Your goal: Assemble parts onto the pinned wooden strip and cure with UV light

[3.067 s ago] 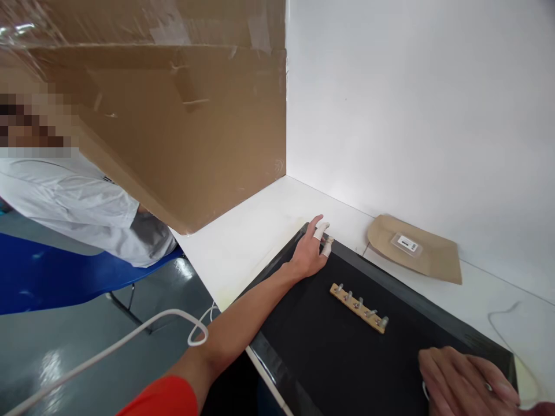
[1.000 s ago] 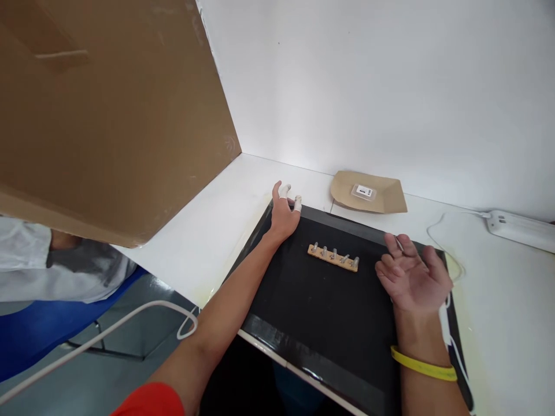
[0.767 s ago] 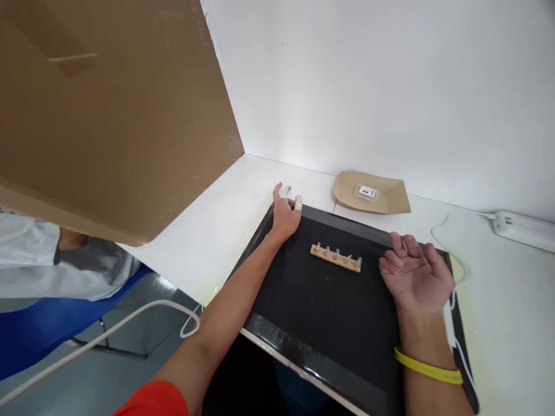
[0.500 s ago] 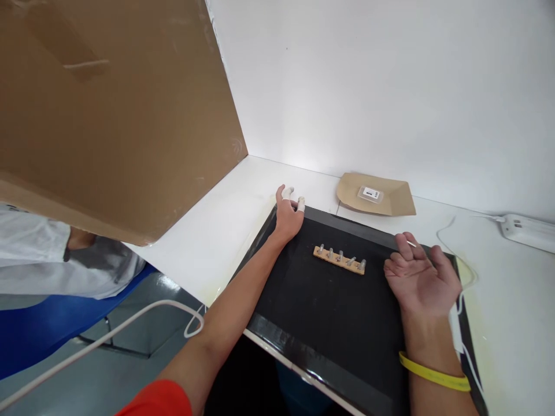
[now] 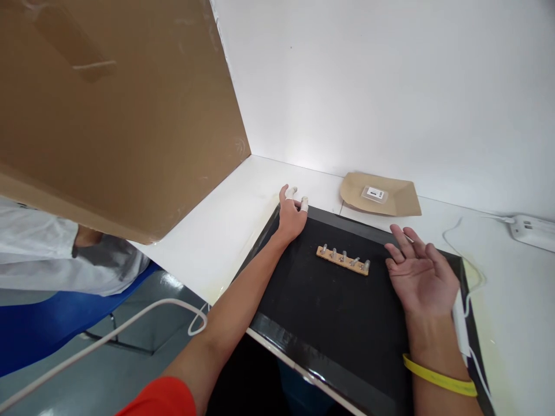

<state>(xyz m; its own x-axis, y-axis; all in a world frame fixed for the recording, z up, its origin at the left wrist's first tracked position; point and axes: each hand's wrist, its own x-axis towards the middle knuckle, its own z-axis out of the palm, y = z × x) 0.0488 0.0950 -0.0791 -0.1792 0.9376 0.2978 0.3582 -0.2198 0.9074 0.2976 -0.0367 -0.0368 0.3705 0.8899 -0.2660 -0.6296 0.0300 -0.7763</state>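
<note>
On the black mat (image 5: 321, 300) lies a narrow wooden strip (image 5: 342, 260) with several small clear pegs standing on it, one of them tilted. My left hand (image 5: 293, 216) rests at the mat's back left corner, fingers apart, white coverings on two fingertips, nothing seen in it. To the right of the strip, my right hand (image 5: 422, 277) is palm up with its fingers spread, and no object shows in it. It does not touch the strip.
A brown cardboard tray (image 5: 403, 199) with a small labelled clear case stands behind the mat. A white power strip (image 5: 533, 232) and cable are at the right. Cardboard (image 5: 121, 115) rises at the left, near another person's light sleeve (image 5: 34, 237) and a blue chair (image 5: 39, 329).
The fingers of my right hand have uncurled and spread. A small thin light piece seen between them before no longer shows. My left hand stays at the mat's corner.
</note>
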